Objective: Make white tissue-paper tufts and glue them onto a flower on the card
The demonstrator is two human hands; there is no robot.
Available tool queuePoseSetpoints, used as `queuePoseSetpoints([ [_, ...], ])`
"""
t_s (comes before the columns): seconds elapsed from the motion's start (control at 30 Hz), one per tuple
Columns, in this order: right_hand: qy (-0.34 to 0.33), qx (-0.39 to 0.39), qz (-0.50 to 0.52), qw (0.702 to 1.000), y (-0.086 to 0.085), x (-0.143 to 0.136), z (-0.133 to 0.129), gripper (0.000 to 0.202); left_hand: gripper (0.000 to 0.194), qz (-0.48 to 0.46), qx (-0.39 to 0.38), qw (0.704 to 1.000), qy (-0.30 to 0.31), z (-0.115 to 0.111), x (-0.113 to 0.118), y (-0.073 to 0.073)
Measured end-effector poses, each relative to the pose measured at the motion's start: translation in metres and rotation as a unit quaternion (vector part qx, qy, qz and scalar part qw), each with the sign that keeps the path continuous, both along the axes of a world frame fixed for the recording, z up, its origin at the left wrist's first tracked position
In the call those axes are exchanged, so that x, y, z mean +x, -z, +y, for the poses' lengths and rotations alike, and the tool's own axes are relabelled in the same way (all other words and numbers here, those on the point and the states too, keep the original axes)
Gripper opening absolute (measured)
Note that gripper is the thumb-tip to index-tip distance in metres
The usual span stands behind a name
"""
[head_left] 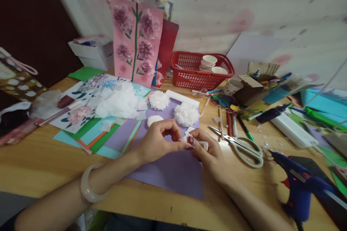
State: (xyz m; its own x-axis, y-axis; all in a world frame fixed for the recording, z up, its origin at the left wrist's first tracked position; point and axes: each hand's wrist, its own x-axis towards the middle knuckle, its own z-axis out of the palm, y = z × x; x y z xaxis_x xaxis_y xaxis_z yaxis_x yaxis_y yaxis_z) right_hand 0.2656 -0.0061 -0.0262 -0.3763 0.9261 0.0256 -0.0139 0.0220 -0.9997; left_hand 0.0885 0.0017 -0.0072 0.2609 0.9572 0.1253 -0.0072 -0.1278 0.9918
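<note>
Where the two hands meet: over the purple sheet [173, 177], fingertips together at a small white piece [185, 137].
Left hand [159, 139]: fingers curled in a loop, thumb and forefinger pinched on the piece.
Right hand [210, 153]: nearly closed, thumb and fingers on the same piece (a second white bit shows in its grasp, identity unclear).
White flowers: two ruffled ones, the smaller one [159, 100] and the fuller one [186, 114], look finished; both sit on the sheet.
White disc [154, 119]: bare, so probably not yet ruffled.
Tissue pile [118, 101]: plenty remains, left of the flowers.
Progress: partway, I judge; nothing appears assembled on the purple sheet.
</note>
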Motion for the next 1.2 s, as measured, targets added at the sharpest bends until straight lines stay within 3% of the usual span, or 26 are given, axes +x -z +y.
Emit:
queuePoseSetpoints([
  [0.2,0.037,-0.057,0.068,0.995,0.005,0.000,0.004,0.027,0.016,-0.032,-0.006,0.999,-0.012,0.001,0.000,-0.004],
  [0.37,0.045,-0.074,0.076,0.993,0.007,-0.001,0.006,0.029,0.023,-0.041,-0.056,0.998,-0.001,0.003,0.000,-0.001],
  [0.53,0.060,-0.077,0.070,0.993,0.006,-0.002,0.006,0.034,0.043,-0.101,-0.097,0.989,0.037,0.007,0.000,0.007],
  [0.73,0.051,-0.076,0.042,0.995,0.005,-0.001,0.005,0.037,0.028,-0.013,-0.059,0.997,0.037,0.005,0.000,0.007],
  [0.9,0.006,-0.064,-0.014,0.998,0.002,0.000,0.003,0.040,0.033,0.035,-0.026,0.999,0.022,0.003,-0.001,0.005],
  [1.2,-0.014,-0.074,-0.015,0.997,-0.002,-0.004,0.001,0.037,0.039,0.013,-0.036,0.998,0.043,0.002,0.000,0.006],
])
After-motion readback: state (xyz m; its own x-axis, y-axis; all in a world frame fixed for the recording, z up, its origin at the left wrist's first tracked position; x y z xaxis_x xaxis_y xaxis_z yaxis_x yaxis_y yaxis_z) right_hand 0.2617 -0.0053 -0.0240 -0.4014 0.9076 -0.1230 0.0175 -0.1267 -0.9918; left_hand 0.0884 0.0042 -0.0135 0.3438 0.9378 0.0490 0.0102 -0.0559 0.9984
